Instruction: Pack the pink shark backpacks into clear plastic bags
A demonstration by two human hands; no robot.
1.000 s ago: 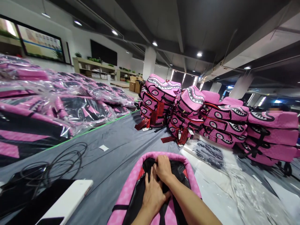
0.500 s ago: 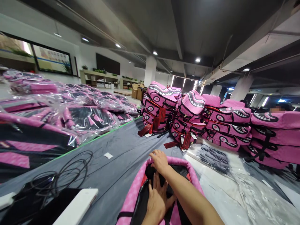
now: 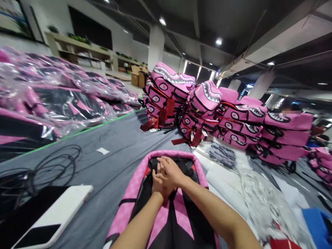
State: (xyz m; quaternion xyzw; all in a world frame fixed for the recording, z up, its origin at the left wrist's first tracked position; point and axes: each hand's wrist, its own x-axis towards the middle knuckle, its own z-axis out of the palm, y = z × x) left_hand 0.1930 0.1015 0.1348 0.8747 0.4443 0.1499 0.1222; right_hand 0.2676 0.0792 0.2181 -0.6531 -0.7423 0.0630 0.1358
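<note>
A pink and black backpack (image 3: 181, 204) lies back side up in front of me, its padded pink rim (image 3: 168, 153) curving round the far end. Both hands meet over the black fabric just inside that rim. My left hand (image 3: 160, 183) has its fingers bent and drawn together. Across it lies my right hand (image 3: 169, 170), touching it, with the fingers curled towards the left. Whatever the fingers pinch is covered by the hands. Below them, pink strips run down the black back panel.
Pink shark-mouth backpacks (image 3: 168, 86) with red straps stand stacked beyond. Plastic-wrapped backpacks (image 3: 67, 103) are heaped at left. A white device (image 3: 54, 216) and coiled black cable (image 3: 55, 166) lie on the grey cloth. Clear plastic bags (image 3: 264, 193) and a blue object (image 3: 317, 224) are at right.
My left hand has gone from lying flat with spread fingers to bent fingers tucked against my right hand. The view has turned right and tilted down, showing more of the backpack.
</note>
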